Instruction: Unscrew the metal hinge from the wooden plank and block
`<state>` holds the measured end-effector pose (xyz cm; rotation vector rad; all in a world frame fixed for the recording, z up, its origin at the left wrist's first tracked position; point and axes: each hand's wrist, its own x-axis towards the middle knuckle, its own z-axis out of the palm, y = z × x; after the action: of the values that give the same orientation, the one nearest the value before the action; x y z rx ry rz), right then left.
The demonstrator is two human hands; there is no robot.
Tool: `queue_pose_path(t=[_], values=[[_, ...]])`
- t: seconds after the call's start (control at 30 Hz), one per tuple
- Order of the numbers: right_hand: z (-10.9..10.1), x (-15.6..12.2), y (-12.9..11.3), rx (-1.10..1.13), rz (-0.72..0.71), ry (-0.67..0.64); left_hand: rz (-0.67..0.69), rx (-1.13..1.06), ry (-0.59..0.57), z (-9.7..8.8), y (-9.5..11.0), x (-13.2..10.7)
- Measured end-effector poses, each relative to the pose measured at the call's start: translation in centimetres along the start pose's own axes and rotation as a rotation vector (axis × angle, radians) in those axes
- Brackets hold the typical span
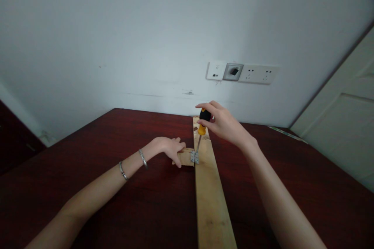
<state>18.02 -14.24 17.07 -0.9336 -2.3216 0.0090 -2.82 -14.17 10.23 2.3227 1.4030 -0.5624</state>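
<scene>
At the far middle of the desk, close to its back edge by the wall: a long plank runs from the near edge straight away toward the back edge. A small wood block butts against the plank's left side. A small metal hinge lies across the joint between the two, one leaf on each piece as far as I can see.

Left hand: laid over the block from the left, fingers pressed together and curled on its top, holding it against the plank. Two bracelets on that wrist and forearm.

Right hand: above the plank, thumb and fingertips pinching the black-and-yellow handle of a screwdriver. The shaft slants down and to the left, with its tip at the hinge.

Progress, as a judgement: the pieces are aligned and the hinge is placed, so the set-up looks done. Work is at the fastening stage, with the driver on one hinge hole. The screw heads are too small to make out, so I cannot tell how many are seated or how deep the present one sits. Any remaining holes are likely left to do. No loose screws are discernible on the desk.

Background: a row of wall sockets above the back edge, and a pale door to the right.
</scene>
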Motion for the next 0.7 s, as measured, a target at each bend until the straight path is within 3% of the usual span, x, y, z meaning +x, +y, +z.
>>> queue_pose_path(t=[0.17, 0.5, 0.6, 0.7], values=[[-0.2, 0.0, 0.6, 0.115, -0.034, 0.065, -0.009, -0.024, 0.007, 0.0, 0.0, 0.0], [-2.4, -0.3, 1.4, 0.134, 0.046, 0.169, 0.032, -0.025, 0.067, 0.6, -0.9, 0.6], [-3.2, -0.6, 1.9, 0.132, 0.076, 0.216, 0.141, -0.022, 0.125, 0.2, -1.2, 0.7], [-3.7, -0.7, 2.5, 0.126, 0.108, 0.237, 0.348, -0.08, 0.316, 0.1, -0.9, 1.3]])
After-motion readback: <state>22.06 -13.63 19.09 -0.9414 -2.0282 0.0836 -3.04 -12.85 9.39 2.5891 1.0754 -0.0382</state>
